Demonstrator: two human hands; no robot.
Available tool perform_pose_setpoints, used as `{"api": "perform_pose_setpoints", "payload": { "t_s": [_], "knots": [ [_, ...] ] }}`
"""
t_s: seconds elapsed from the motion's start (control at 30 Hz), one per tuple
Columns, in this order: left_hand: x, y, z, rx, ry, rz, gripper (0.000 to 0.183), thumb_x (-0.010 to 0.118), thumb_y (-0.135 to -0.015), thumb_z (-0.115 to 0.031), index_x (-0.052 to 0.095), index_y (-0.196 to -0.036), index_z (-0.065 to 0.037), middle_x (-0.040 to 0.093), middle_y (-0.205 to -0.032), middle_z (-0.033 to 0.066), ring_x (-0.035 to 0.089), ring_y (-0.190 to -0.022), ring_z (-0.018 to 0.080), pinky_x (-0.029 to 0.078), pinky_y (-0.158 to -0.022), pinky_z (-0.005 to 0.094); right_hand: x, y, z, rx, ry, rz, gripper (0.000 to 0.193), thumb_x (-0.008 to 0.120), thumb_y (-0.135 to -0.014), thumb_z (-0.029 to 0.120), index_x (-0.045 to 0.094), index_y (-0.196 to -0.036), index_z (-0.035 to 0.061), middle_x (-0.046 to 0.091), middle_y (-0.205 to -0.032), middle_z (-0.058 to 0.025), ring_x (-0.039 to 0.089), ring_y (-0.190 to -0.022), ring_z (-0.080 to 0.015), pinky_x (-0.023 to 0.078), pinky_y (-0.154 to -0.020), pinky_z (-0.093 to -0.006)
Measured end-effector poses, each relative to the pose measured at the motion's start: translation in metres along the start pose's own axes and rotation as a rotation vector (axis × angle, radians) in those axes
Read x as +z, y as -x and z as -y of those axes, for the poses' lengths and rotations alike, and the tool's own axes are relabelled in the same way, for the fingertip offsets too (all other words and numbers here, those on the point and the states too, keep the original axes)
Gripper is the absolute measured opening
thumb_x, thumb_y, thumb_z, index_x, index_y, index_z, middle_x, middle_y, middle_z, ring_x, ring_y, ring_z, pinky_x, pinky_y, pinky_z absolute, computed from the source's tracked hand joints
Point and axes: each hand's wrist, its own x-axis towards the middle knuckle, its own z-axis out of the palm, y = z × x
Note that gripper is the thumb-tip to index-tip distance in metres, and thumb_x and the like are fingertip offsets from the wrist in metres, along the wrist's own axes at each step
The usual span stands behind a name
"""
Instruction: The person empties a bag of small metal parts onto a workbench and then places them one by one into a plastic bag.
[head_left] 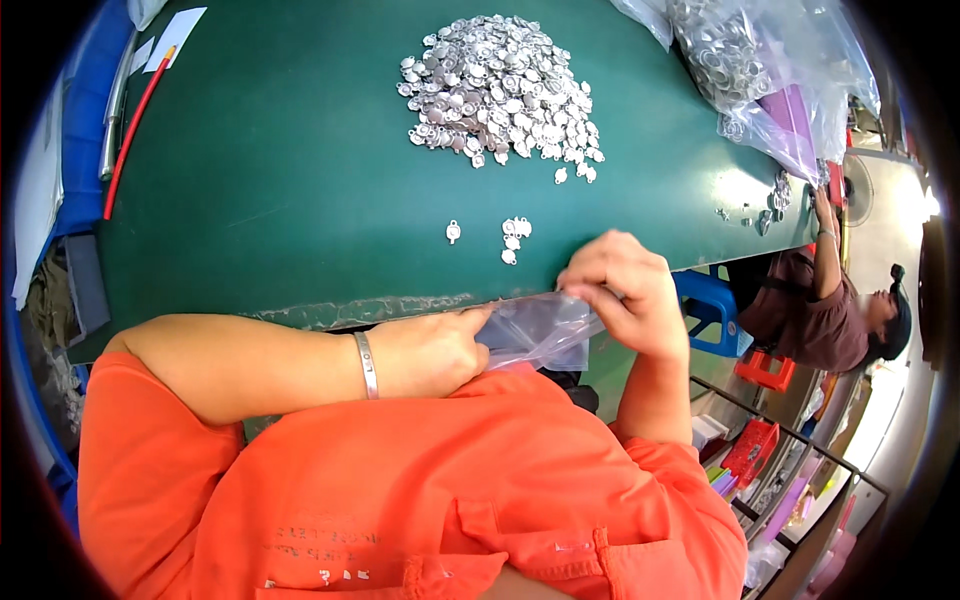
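A clear plastic bag [540, 328] stretches between my hands at the table's near edge. My left hand [428, 352], with a metal bracelet at the wrist, grips the bag's left side; its fingers are partly hidden. On the other side my right hand [622, 290] pinches the bag's upper right edge between thumb and fingers. Just beyond the bag lies a small cluster of silver metal charms [513, 238], each with a little loop. One single charm [453, 232] rests to their left. Farther back is a large heap of the same charms [502, 88].
The green table [270, 180] has a worn near edge. At the far left lie a red pencil [138, 133] and white paper [176, 38]. Clear bags of metal parts [735, 60] stand at the far right. Another person [815, 315] works there, near a blue stool [710, 312].
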Motion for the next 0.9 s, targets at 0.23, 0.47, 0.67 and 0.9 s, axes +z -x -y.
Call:
{"api": "perform_pose_setpoints", "payload": {
  "t_s": [0.23,0.47,0.67,0.9],
  "knots": [
    [-0.005,0.001,0.0,0.025,-0.04,0.008,0.018,0.055,-0.075,-0.012,0.059,-0.076,0.005,0.045,-0.119,0.0411,0.058,-0.098,0.0458,0.051,-0.085,0.0403,0.02,-0.049,-0.018,-0.068,0.39,-0.407,0.018,0.067,-0.072,-0.004,0.064,-0.088,0.0024,0.055,-0.081,-0.0096,0.053,-0.074,-0.0277,0.045,-0.066,-0.0355],
    [-0.007,-0.001,-0.001,0.023,-0.089,0.029,0.017,0.055,-0.075,-0.012,0.059,-0.077,0.005,0.042,-0.121,0.0421,0.06,-0.096,0.0447,0.052,-0.082,0.0391,0.01,-0.02,-0.011,0.115,0.099,-0.315,0.014,0.065,-0.073,-0.007,0.061,-0.084,0.0004,0.057,-0.084,-0.0093,0.058,-0.074,-0.0233,0.048,-0.065,-0.0291],
    [-0.008,0.0,-0.002,-0.02,0.021,0.046,0.016,0.055,-0.074,-0.01,0.059,-0.078,0.005,0.04,-0.124,0.0423,0.059,-0.097,0.0437,0.05,-0.084,0.0395,0.017,-0.021,-0.005,0.203,0.209,-0.398,0.016,0.066,-0.073,-0.006,0.06,-0.085,0.0009,0.059,-0.082,-0.0102,0.058,-0.075,-0.0242,0.047,-0.065,-0.0301],
    [-0.006,0.0,-0.001,-0.022,-0.006,0.037,0.016,0.056,-0.074,-0.01,0.06,-0.077,0.005,0.04,-0.124,0.0417,0.057,-0.102,0.0441,0.048,-0.088,0.04,0.022,-0.006,-0.007,0.261,-0.148,-0.483,0.02,0.062,-0.075,-0.014,0.052,-0.083,0.0009,0.059,-0.081,-0.006,0.057,-0.075,-0.0136,0.047,-0.066,-0.0243]
  ]
}}
